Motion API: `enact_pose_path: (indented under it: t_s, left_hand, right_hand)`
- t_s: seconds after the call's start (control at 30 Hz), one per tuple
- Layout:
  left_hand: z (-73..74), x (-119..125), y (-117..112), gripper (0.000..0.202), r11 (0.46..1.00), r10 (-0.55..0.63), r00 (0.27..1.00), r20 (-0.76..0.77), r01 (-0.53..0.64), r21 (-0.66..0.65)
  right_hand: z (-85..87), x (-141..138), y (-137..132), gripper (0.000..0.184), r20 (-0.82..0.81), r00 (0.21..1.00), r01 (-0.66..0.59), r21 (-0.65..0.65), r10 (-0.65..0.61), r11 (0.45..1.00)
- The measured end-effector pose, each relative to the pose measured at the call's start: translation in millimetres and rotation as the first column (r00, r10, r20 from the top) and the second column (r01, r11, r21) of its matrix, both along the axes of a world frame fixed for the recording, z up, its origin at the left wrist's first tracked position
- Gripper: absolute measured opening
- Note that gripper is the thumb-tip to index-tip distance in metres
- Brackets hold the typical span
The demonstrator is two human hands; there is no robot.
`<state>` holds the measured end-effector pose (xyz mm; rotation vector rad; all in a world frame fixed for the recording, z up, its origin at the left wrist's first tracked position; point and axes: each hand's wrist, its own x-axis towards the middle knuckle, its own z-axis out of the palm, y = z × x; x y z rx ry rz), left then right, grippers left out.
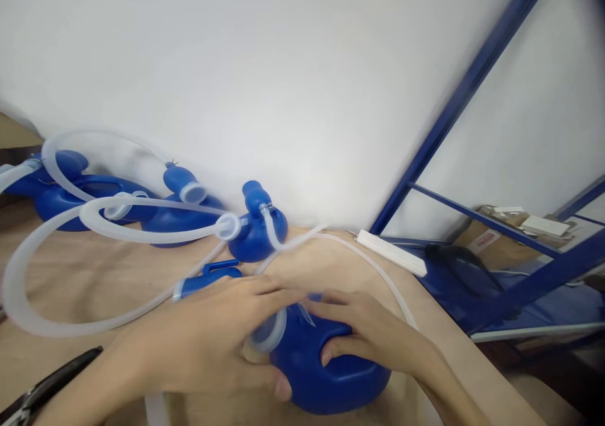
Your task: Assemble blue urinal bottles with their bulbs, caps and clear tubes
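Both hands' fingers (265, 290) on blue container (326, 366), tube neck between

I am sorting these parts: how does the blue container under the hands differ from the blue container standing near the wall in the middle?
The blue container under the hands lies near the table's front edge, covered by the left hand and the right hand. The blue container near the wall stands farther back, untouched by any hand, with a corrugated hose joined to its side. Both are blue plastic with translucent white fittings.
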<state>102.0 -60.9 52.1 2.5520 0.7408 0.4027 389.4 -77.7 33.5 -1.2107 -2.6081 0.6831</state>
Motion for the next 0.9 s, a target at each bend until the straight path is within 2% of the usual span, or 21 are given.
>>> enact_pose_path:
  t_s: [0.17,0.3,0.4,0.53,0.67,0.9]
  left_hand:
    - [-10.1,13.7,1.5,0.045,0.987,0.020,0.998,-0.067,-0.009,0.159]
    - [-13.0,13.8,8.4,0.036,0.988,0.027,0.995,-0.096,-0.012,0.151]
    - [-13.4,10.8,9.4,0.032,0.990,0.017,0.995,-0.098,-0.003,0.143]
    - [-13.7,10.7,6.0,0.029,0.984,0.025,0.993,-0.111,-0.005,0.177]
    - [-13.3,14.8,0.0,0.016,0.966,0.051,0.991,-0.120,-0.019,0.257]
    - [-21.0,19.9,-0.6,0.008,0.946,-0.001,0.995,-0.101,0.034,0.321]
  right_hand:
    - [-12.2,4.5,1.3,0.065,0.000,0.999,-0.040,0.090,0.040,0.995]
    - [-13.6,10.5,1.0,0.044,-0.016,0.997,-0.067,0.124,0.070,0.990]
    - [-13.9,13.2,0.6,0.035,-0.034,0.995,-0.094,0.136,0.099,0.986]
    - [-16.4,13.6,0.8,0.040,-0.029,0.993,-0.106,0.149,0.111,0.983]
    - [-17.3,11.8,0.8,0.039,-0.033,0.991,-0.122,0.172,0.129,0.978]
    - [-14.7,12.3,1.5,0.034,-0.047,0.988,-0.139,0.171,0.149,0.975]
